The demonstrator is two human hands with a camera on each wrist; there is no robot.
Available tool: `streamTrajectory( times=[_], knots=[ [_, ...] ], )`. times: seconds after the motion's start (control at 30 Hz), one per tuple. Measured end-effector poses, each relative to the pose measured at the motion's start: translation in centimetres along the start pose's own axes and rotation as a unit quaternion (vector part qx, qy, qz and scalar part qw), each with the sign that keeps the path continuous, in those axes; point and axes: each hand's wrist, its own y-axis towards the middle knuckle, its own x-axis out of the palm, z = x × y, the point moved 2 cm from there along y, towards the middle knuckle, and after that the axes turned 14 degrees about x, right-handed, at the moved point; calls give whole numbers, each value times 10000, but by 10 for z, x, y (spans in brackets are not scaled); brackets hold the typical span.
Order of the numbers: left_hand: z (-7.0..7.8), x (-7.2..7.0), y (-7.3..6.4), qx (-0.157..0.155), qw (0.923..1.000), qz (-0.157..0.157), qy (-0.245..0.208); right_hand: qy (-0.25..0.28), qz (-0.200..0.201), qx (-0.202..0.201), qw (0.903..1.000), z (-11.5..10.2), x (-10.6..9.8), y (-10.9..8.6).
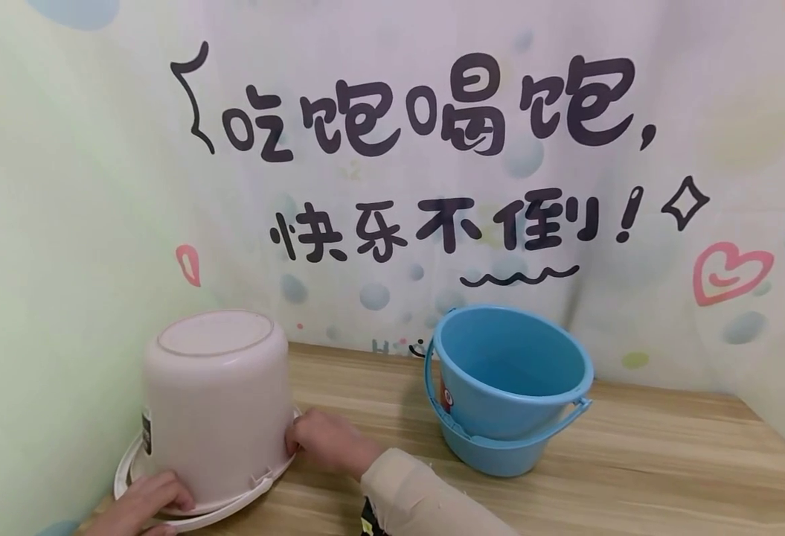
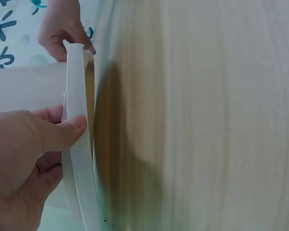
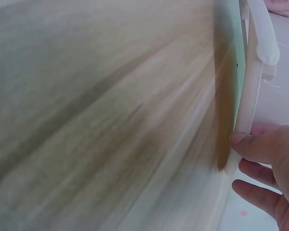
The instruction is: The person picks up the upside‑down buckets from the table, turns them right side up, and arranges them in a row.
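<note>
A pale pinkish-white plastic bucket stands upside down, base up, to the left of the sky-blue plastic bucket, which sits upright with its mouth upward and its blue strap-like handle hanging round the front. Both are on a wood-grain table, and behind the blue bucket hangs a pale printed cloth with bold black characters.

The left hand is on the side of the pale bucket away from the blue bucket, its thumb on the outer face of the rim and its fingers curled behind. The right hand, coming from a beige sleeve, is on the side nearer the blue bucket, pinching the rim between thumb and fingers (its lower fingers hang clear). Whether the rim touches the table or is raised slightly, I cannot tell.

The step in hand looks to be a two-handed hold on the overturned bucket. The next move, I judge, calls for both hands to work together so that the bucket stays level, without brushing the blue bucket; a thumb slipping off the narrow rim could tip it.
</note>
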Motion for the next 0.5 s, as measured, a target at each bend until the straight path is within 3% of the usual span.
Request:
streamTrajectory(
  times=[0.2, 0.4, 0.5],
  knots=[
    [3, -6, 12, -226, 9993, -95, 289, 124, 21, 82, 9999, 6, -4, -2],
    [-1, -12, 29, 273, 9995, 128, 1, 397, 72, 177, 9990, 14, -16, -5],
    [0, -15, 38, 204, 9996, 115, -147, 437, 87, 226, 9988, 19, -24, -8]
  ],
)
